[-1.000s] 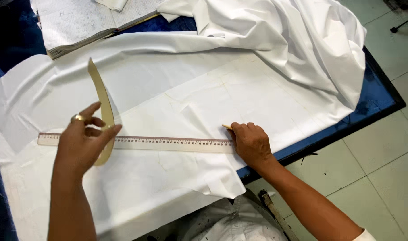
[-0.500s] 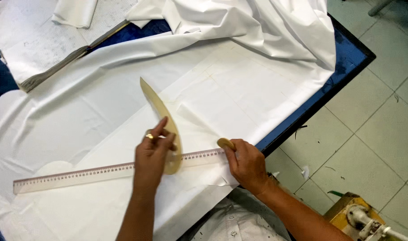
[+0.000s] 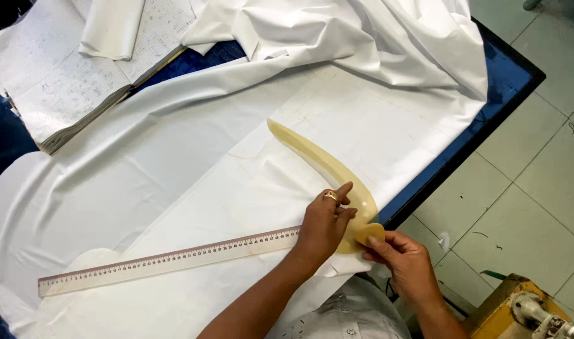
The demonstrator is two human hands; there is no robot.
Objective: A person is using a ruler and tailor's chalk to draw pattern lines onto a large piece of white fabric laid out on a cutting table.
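My left hand (image 3: pixel 324 225) presses down on the lower end of a yellowish curved ruler (image 3: pixel 312 154), which lies on white fabric (image 3: pixel 174 169). My right hand (image 3: pixel 407 263) pinches a small tan chalk disc (image 3: pixel 370 233) against the curved ruler's bottom end, near the table's edge. A long straight ruler (image 3: pixel 167 260) lies flat on the fabric. Its right end runs under my left hand.
The fabric covers a blue table (image 3: pixel 507 81) and bunches in folds at the back (image 3: pixel 362 37). A stack of printed paper sheets (image 3: pixel 54 81) with a white roll on it lies at the back left. The tiled floor and a yellow machine (image 3: pixel 525 311) are at the right.
My left hand has slid the curved ruler rightward to the table's near edge. My right hand has left the straight ruler's end and now holds the chalk at the curve's lower end.
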